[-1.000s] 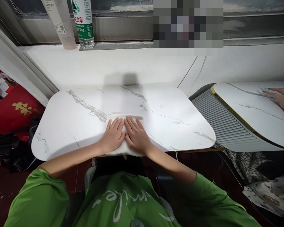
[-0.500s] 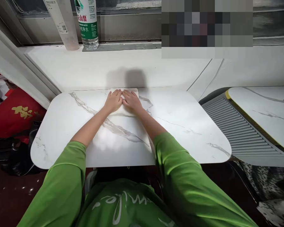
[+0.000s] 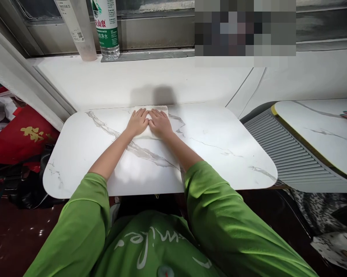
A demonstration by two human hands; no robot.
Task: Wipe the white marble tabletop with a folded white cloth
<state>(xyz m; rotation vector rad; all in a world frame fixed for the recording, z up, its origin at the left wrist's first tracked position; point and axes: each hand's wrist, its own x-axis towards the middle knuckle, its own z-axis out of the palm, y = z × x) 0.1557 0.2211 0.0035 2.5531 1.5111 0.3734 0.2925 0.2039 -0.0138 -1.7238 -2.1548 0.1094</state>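
Here, a white marble-patterned desk point(image 3: 225, 165) with rounded corners, broad across the middle. Left of it, a red bag point(image 3: 8, 138) with gold lettering. On the desk, by the far edge and slightly left of centre, a cream-white rectangular cloth point(image 3: 148, 134). Flat on top, with palms down and fingers outstretched, left hand point(image 3: 138, 122) just beside right hand point(image 3: 161, 123).
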